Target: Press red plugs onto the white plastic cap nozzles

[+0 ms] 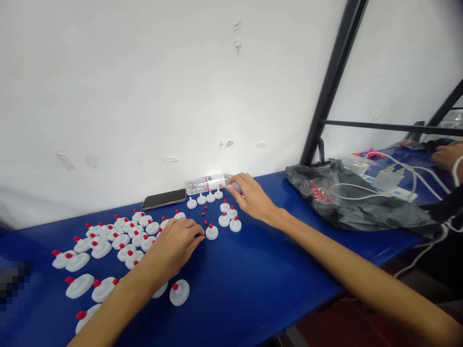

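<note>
My left hand (181,241) rests low over the table with its fingers curled and their tips pressed together. Beside those fingertips stands a white round cap with a red tip (211,233); whatever the fingers may hold is hidden. My right hand (251,196) is at the near side of a clear plastic bottle (206,184), thumb and forefinger closed in a pinch. Something whitish shows between them, too small to name. Below it are several red-tipped white caps (235,224). A short row of white caps without red tips (201,198) lines the bottle. Small loose red pieces (203,213) lie between the groups.
Many red-tipped white caps (101,249) spread over the left of the blue table (260,270). A phone (164,198) lies by the wall. At right are a dark plastic bag (361,212), white cables, a power strip, a black frame post (327,86) and another person's hand (448,156).
</note>
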{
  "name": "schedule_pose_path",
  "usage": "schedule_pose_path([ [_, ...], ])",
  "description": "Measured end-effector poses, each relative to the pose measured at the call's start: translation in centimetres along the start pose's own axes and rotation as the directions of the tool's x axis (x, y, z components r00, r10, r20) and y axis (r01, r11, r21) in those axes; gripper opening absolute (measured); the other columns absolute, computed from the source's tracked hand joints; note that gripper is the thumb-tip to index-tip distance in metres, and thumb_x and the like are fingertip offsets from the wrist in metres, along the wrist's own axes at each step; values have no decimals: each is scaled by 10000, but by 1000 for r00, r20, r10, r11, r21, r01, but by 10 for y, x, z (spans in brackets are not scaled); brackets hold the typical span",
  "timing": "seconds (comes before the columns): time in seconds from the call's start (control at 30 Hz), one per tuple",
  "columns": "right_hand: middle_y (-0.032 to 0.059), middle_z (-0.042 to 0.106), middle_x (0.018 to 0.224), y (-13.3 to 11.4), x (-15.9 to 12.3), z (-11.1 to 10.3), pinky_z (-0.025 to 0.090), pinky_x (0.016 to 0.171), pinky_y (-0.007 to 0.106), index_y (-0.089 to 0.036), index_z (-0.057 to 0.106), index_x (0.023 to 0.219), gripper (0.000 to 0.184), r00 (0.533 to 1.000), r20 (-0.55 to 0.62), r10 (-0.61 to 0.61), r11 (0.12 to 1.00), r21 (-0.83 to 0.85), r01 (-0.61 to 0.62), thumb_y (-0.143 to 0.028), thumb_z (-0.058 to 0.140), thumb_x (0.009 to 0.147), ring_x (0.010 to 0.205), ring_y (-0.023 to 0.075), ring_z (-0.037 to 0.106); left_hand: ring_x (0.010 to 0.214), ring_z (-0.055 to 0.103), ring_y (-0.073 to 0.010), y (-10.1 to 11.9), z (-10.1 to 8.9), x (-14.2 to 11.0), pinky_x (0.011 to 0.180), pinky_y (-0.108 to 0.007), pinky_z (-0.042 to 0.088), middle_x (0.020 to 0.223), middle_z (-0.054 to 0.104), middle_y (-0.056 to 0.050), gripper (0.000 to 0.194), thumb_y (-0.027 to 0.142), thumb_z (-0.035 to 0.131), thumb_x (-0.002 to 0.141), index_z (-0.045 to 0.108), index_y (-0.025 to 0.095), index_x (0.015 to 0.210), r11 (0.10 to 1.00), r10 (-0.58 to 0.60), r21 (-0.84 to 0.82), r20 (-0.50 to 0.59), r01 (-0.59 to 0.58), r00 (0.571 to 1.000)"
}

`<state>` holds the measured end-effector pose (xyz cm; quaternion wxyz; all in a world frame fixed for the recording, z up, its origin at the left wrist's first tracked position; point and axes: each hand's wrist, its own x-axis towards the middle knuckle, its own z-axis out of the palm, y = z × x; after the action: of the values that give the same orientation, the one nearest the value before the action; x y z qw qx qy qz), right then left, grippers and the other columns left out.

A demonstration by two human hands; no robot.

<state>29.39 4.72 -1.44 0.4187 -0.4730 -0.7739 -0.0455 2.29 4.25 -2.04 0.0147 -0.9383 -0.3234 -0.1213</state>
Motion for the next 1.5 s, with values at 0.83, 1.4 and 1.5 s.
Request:
schedule_pose_path([
  [0.83,62,719,1046,-44,-18,2,466,958,393,-224,581,1328,500,932,213,-294,955,32,294,-540,686,956,987,236,644,791,728,-130,13,-9,-5,601,-211,540,1050,730,-59,207,222,500,1064,698,185,1111,980,194,55,-453,-190,870],
  [1.4,16,717,1280,-50,-19,-5,551,946,322,-281,548,1341,463,940,265,-215,941,314,127,-335,765,936,1111,191,701,675,700,-117,14,-5,-6,498,-224,435,989,752,-31,212,303,521,1067,668,176,1152,985,145,154,-517,-76,843],
  [1.5,20,718,1279,-47,-20,-4,563,933,324,-279,540,1353,467,943,246,-224,941,306,144,-321,758,942,1109,188,702,653,692,-129,13,-5,-5,481,-241,411,939,740,-28,263,346,490,1078,674,175,1154,982,138,182,-485,-55,864],
])
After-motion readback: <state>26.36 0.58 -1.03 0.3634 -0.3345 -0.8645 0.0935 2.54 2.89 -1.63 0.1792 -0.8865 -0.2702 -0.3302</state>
